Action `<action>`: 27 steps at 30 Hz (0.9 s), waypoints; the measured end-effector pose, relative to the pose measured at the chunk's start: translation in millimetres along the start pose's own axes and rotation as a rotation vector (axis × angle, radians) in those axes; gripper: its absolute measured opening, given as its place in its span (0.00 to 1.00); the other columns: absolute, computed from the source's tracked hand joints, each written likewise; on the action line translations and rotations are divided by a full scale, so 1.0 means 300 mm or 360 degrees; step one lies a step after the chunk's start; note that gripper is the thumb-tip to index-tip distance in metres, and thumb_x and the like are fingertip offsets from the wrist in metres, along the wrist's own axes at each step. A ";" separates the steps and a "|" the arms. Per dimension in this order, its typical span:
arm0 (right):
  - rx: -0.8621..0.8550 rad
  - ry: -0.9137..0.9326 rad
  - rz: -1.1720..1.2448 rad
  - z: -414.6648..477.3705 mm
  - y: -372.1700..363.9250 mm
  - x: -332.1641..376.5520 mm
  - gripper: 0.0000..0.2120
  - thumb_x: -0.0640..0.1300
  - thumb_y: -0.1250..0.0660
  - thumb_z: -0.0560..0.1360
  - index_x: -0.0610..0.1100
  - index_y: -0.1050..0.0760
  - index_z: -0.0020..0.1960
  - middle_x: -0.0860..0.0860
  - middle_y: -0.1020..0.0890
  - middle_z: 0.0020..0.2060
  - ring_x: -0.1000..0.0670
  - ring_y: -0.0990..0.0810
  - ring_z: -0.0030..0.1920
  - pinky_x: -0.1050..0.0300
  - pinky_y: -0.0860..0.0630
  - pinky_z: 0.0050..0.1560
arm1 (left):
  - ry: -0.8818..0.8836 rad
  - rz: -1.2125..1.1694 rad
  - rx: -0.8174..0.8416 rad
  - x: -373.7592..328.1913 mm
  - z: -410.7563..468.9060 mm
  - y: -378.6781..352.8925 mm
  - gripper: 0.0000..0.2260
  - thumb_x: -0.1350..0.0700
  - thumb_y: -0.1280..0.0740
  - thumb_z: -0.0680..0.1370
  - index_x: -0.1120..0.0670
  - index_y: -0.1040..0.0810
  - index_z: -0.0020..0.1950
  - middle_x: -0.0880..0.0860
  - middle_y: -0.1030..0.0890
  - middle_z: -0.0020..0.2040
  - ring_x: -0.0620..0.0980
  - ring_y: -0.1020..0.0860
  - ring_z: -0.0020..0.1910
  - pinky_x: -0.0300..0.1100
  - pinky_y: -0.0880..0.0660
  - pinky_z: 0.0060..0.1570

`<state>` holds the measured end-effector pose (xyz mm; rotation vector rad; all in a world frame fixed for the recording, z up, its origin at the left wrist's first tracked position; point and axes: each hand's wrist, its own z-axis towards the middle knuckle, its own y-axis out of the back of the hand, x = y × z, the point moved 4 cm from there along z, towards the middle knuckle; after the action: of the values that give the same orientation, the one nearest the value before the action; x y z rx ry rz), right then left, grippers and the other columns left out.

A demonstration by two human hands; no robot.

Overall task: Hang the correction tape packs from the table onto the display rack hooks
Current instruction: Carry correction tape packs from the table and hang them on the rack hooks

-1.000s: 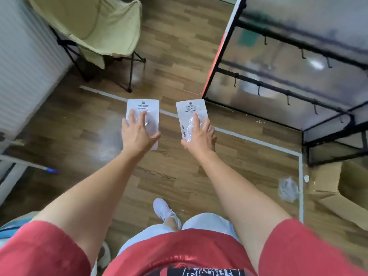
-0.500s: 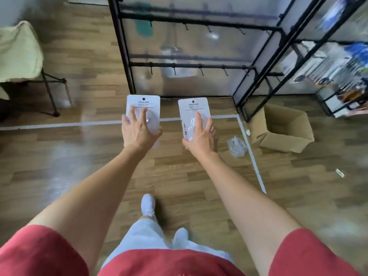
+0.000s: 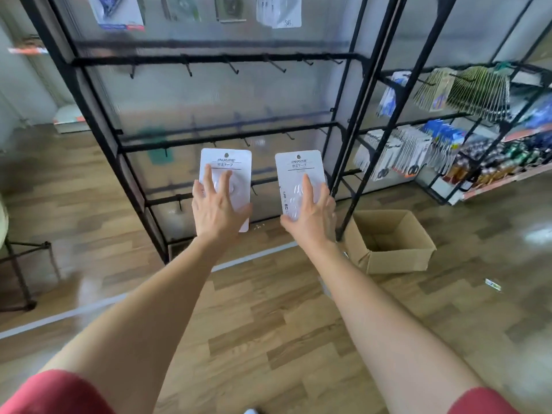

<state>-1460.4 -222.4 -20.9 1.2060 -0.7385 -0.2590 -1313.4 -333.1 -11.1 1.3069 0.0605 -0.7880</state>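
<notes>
While both arms are stretched out toward the rack, neither pack is on a hook yet.

Far left: dark metal folding chair frame (image 3: pixel 18 264) on the wood-plank floor (image 3: pixel 268 339).

Next: black metal display rack (image 3: pixel 209 59) with translucent back panel, horizontal rails and short black hooks (image 3: pixel 234 69) along them. Blurred packaged goods (image 3: pixel 119 13) hang at its top edge.

Left hand (image 3: pixel 219 209) grips a white card-backed correction tape pack (image 3: pixel 236 168) with a clear blister. The pack is upright, fingers splayed over the blister face, thumb at the card's right edge. It sits in front of the panel, hang hole just below the middle rail (image 3: pixel 194 140).

Right hand (image 3: pixel 312 216) grips a second white correction tape pack (image 3: pixel 298 168) with the same print, top leaning slightly left, fingers splayed over the blister. The two packs are side by side at about the same height, apart from each other. Cannot tell whether either touches the panel.

A white tape line (image 3: pixel 254 256) runs across the floor under the forearms.

Right of the right hand: open brown cardboard box (image 3: pixel 397 261) on the floor, at the foot of a rack post.

Far right: second black metal rack (image 3: pixel 433 119), loaded with rows of hanging packaged stationery (image 3: pixel 412 150).
</notes>
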 end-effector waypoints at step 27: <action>-0.0527 0.0347 0.0269 1.162 0.267 -0.191 0.43 0.50 0.26 0.70 0.44 0.45 0.77 0.39 0.40 0.72 0.36 0.36 0.68 0.44 0.30 0.62 | -0.0112 -0.0106 -0.0415 -0.568 1.008 -0.186 0.34 0.46 0.29 0.72 0.50 0.39 0.74 0.55 0.49 0.77 0.60 0.45 0.73 0.50 0.40 0.68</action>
<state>-1741.6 -423.7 86.5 0.8367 -0.5765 -0.1017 -1586.3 -517.8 111.1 1.0337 0.1464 -0.8522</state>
